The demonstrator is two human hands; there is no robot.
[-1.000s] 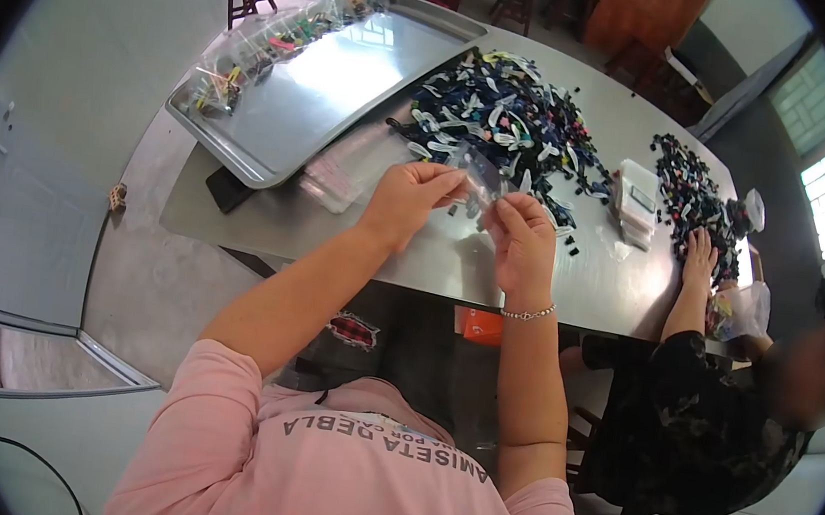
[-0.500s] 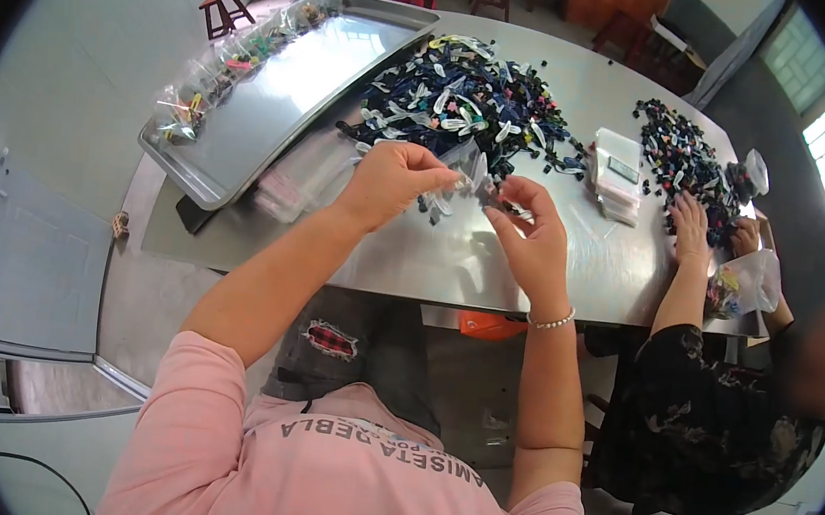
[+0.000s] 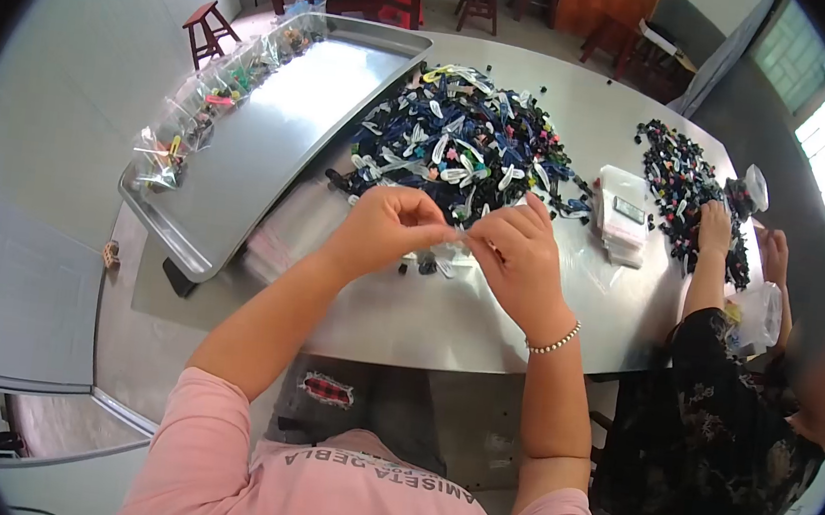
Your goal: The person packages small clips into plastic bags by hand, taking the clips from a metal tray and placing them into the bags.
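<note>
My left hand (image 3: pixel 391 227) and my right hand (image 3: pixel 518 259) meet in front of the large pile of hair clips (image 3: pixel 455 141). Both pinch a small clear plastic bag (image 3: pixel 453 252) between their fingertips, mostly hidden by the fingers. A few dark and white pieces (image 3: pixel 426 263) lie on the metal table (image 3: pixel 405 327) just below the bag. The pile behind my hands mixes black, dark blue, white and coloured clips. A beaded bracelet is on my right wrist.
A metal tray (image 3: pixel 243 144) with filled clear bags (image 3: pixel 173 160) along its edge stands at the left. Stacked empty bags (image 3: pixel 622 214) lie right of the pile. A co-worker's hands (image 3: pixel 715 229) are at a second clip pile (image 3: pixel 678 170) on the right.
My hands have come together at the bag; my right hand has closed its fingers on it. The view has tilted, so the table sits lower. The co-worker's hands have moved within their pile.
</note>
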